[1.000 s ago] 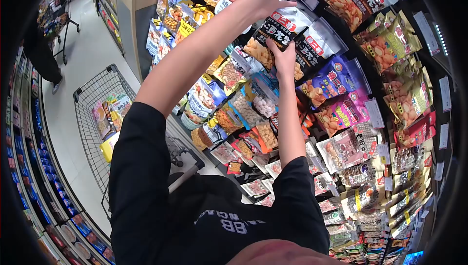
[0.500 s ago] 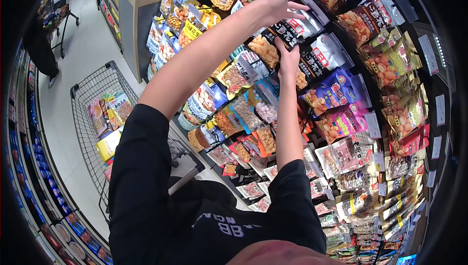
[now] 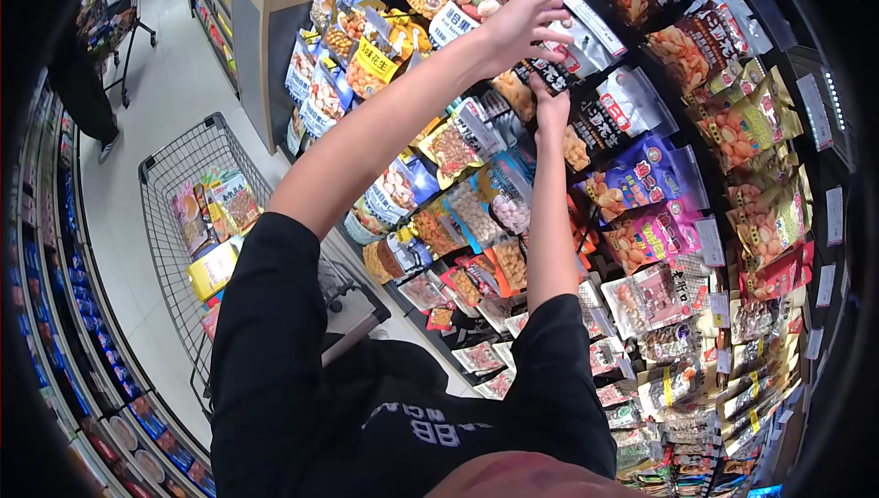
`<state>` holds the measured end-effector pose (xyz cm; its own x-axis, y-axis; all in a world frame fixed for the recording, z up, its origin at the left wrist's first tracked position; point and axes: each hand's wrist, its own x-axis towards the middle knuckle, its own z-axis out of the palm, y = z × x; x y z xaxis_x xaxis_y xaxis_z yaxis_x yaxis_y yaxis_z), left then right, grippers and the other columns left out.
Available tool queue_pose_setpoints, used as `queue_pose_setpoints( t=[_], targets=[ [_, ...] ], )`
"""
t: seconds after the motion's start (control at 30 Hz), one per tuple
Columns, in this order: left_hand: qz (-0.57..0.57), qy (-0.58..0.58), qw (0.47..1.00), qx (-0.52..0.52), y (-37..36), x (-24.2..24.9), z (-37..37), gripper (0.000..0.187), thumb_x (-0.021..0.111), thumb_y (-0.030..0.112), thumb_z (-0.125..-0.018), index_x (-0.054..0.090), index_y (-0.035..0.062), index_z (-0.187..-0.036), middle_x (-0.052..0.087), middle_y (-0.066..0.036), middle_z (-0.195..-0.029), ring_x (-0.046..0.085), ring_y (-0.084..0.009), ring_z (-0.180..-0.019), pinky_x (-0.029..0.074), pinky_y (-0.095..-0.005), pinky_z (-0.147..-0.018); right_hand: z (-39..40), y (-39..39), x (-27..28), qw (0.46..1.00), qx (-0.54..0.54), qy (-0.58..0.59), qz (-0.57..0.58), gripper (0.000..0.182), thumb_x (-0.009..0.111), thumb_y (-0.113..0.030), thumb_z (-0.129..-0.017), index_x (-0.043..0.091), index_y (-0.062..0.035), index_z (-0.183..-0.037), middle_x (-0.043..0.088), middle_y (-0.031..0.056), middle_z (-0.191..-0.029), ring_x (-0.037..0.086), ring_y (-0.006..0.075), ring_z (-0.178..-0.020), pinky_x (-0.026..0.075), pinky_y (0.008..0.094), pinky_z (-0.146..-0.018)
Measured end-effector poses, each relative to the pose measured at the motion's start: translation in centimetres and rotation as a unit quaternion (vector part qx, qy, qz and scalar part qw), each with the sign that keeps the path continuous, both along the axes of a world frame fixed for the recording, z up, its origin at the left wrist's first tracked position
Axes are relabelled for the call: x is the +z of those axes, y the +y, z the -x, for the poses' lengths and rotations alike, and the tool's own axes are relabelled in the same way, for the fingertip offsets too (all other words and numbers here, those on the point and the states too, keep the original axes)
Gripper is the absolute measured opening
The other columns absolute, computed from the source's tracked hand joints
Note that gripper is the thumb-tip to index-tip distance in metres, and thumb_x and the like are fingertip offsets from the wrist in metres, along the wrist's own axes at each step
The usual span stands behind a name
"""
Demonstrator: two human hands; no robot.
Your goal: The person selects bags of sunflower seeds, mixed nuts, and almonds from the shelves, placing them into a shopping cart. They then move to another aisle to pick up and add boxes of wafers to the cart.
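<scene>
My left hand reaches across the hanging snack display with fingers stretched and spread, close over the silver-and-red top part of a bag. Just below it, my right hand is closed at the lower edge of a black snack bag printed with white characters, its thumb on the front. The left hand and forearm hide part of this bag. Right beside my right hand hangs a similar black bag with a silver top, and below that a purple snack bag.
A wire shopping cart stands to my left, holding several snack packs and a yellow package. Bags of nuts fill the display around my arms. A person stands by another cart farther down the aisle.
My left hand has come down slightly toward the black bag, fingers still spread. My right hand stays at the bag. The whole view has shifted a little.
</scene>
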<state>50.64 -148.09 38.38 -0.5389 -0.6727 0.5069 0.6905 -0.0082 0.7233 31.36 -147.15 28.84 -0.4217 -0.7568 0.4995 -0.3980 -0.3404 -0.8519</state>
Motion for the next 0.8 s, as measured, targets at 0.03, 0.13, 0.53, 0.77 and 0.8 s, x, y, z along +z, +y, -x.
queue_pose_setpoints(
  t=[0.03,0.13,0.53,0.77,0.8],
  targets=[
    [-0.01,-0.016,1.0,0.001,0.4,-1.2,-0.4,0.077,0.04,0.058,-0.094,0.029,-0.0025,-0.14,0.04,-0.019,-0.141,0.054,-0.0258,-0.117,0.045,-0.0432,-0.097,0.4,-0.3,-0.3,1.0,0.002,0.02,0.02,0.046,0.073,-0.021,-0.083,0.056,0.0017,-0.12,0.064,0.0091,-0.111,0.06,0.017,-0.098,0.044,0.0317,-0.09],
    [-0.031,-0.092,0.995,-0.034,1.9,-7.1,-2.6,0.064,0.04,0.052,-0.097,0.04,0.0008,-0.135,0.055,-0.013,-0.125,0.059,-0.0207,-0.105,0.047,-0.0371,-0.091,2.0,-0.7,-1.0,0.999,-0.002,0.031,-0.012,0.048,0.073,-0.027,-0.082,0.059,0.005,-0.114,0.064,0.0122,-0.109,0.06,0.018,-0.094,0.046,0.0327,-0.087],
    [0.001,-0.674,0.684,0.279,15.2,-44.1,-31.4,0.038,0.057,0.04,-0.086,0.065,0.0063,-0.102,0.068,-0.017,-0.089,0.066,-0.0346,-0.084,0.051,-0.0434,-0.074,-12.8,16.1,-12.2,0.982,0.037,0.181,-0.047,0.05,0.07,-0.007,-0.083,0.046,0.0043,-0.125,0.051,0.0159,-0.128,0.05,0.0246,-0.115,0.038,0.0364,-0.101],
    [-0.199,-0.744,0.514,0.377,17.8,-58.6,-47.8,0.038,0.057,0.04,-0.083,0.069,0.0074,-0.098,0.07,-0.017,-0.09,0.067,-0.0339,-0.087,0.052,-0.0419,-0.079,-22.9,27.1,-26.8,0.779,0.462,0.213,-0.365,0.032,0.071,-0.014,-0.079,0.06,-0.0053,-0.109,0.063,0.015,-0.106,0.062,0.0328,-0.1,0.051,0.0374,-0.082],
    [-0.21,-0.743,0.51,0.378,17.6,-60.0,-48.5,0.038,0.057,0.04,-0.083,0.069,0.0073,-0.097,0.07,-0.017,-0.09,0.067,-0.0338,-0.087,0.052,-0.0416,-0.079,-23.7,28.1,-27.7,0.785,0.44,0.235,-0.367,0.027,0.07,-0.016,-0.08,0.062,-0.0065,-0.104,0.065,0.0131,-0.1,0.064,0.0309,-0.092,0.051,0.0375,-0.076]
  ],
)
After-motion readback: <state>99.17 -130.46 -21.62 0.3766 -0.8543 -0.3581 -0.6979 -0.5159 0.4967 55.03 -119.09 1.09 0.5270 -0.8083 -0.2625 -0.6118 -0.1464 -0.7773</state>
